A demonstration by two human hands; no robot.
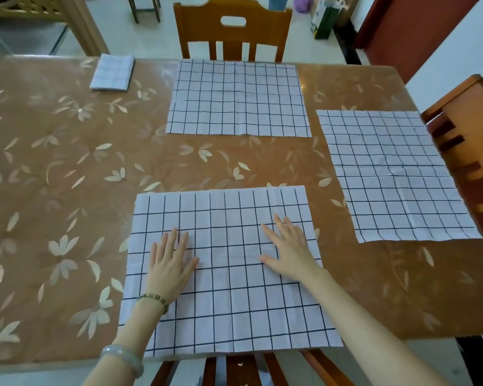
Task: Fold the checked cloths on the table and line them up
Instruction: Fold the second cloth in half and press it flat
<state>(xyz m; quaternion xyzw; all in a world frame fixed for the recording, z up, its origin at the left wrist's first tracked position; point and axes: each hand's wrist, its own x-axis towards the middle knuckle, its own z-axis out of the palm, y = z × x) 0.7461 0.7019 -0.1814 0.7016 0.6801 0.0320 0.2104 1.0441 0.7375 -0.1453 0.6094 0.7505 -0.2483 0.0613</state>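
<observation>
Three white cloths with dark checks lie spread flat on the table. The nearest cloth [229, 296] reaches the front edge. My left hand [170, 263] and my right hand [287, 249] rest palm down on it, fingers apart, holding nothing. A second cloth [237, 98] lies at the far middle. A third cloth [396, 174] lies at the right. One folded checked cloth [112, 73] sits at the far left corner.
The table [67, 168] has a brown cover with a pale leaf pattern. Wooden chairs stand at the far side [232, 26], the right side [469, 135] and below the front edge [234, 369]. A bag [325, 22] stands on the floor beyond.
</observation>
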